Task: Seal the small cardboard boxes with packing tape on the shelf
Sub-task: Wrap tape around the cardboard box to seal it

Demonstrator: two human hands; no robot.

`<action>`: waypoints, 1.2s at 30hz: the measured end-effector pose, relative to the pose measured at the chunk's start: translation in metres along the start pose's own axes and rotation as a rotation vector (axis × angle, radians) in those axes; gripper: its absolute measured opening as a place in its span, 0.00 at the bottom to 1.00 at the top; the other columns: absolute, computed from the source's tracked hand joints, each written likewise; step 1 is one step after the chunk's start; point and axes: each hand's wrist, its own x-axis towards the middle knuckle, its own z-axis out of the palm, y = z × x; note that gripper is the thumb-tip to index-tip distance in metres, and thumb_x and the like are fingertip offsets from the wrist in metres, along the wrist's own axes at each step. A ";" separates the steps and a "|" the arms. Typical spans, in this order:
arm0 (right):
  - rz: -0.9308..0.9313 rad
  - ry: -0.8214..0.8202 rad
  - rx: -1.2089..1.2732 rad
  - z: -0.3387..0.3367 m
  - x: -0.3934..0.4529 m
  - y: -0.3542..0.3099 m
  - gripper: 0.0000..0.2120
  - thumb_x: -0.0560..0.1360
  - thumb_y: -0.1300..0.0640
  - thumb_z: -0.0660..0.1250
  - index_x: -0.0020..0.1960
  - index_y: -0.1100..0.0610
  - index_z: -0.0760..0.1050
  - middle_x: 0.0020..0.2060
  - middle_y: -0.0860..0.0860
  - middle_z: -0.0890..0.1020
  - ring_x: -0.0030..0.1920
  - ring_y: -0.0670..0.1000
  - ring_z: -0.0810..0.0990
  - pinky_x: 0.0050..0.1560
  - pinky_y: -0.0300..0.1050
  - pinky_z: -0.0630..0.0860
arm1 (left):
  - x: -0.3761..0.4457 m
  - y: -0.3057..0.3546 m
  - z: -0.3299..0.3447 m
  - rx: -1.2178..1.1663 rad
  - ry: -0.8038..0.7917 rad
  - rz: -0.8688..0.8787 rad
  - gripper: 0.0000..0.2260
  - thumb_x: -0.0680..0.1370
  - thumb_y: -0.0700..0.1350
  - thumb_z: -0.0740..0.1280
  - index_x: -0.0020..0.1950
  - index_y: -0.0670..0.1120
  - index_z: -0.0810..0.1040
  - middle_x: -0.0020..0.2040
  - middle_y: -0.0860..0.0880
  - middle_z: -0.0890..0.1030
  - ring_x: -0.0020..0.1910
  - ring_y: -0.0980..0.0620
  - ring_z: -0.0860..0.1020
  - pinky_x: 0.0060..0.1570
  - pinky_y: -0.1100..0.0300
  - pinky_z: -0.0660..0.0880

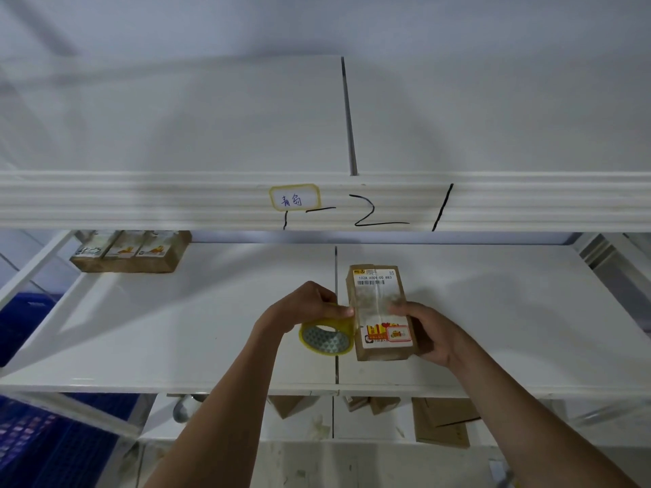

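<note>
On the white shelf [176, 329] lies my labelled cardboard box [382, 311]; my right hand [428, 332] grips its side. My left hand [310, 306] holds the tape roll [326, 338] against it. If my hold slackens, the strip may wrinkle or stick askew.

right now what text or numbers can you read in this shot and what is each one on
"青岛" in blue handwriting, on the yellow-edged sticker on the shelf beam.
"1-2" and a slash, in black marker on that beam.
"102A H30?-00 883", one digit blurred, on the shipping label of the small cardboard box, above a barcode.
Orange sticker on that box: too small to read.
Labels on the far boxes: too blurred to read.
</note>
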 end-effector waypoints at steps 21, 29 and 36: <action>-0.079 0.386 -0.614 0.014 0.033 0.015 0.17 0.65 0.50 0.81 0.53 0.48 0.82 0.45 0.47 0.87 0.46 0.46 0.85 0.49 0.46 0.83 | 0.010 -0.006 0.016 0.360 0.120 -0.002 0.15 0.78 0.58 0.68 0.46 0.46 0.82 0.42 0.51 0.80 0.41 0.53 0.79 0.40 0.65 0.74; -0.066 0.342 -0.543 0.000 0.027 0.012 0.22 0.65 0.50 0.81 0.57 0.48 0.80 0.47 0.47 0.87 0.47 0.48 0.86 0.50 0.49 0.84 | 0.004 -0.019 0.003 0.155 0.089 -0.015 0.18 0.75 0.56 0.73 0.44 0.40 0.84 0.39 0.45 0.79 0.41 0.51 0.76 0.42 0.60 0.72; -0.107 0.274 -0.477 0.002 0.022 -0.005 0.18 0.68 0.53 0.80 0.55 0.48 0.77 0.49 0.49 0.86 0.50 0.51 0.85 0.51 0.49 0.82 | 0.007 -0.019 0.003 0.305 0.289 -0.133 0.23 0.68 0.68 0.73 0.36 0.48 0.77 0.37 0.50 0.78 0.41 0.50 0.79 0.41 0.60 0.74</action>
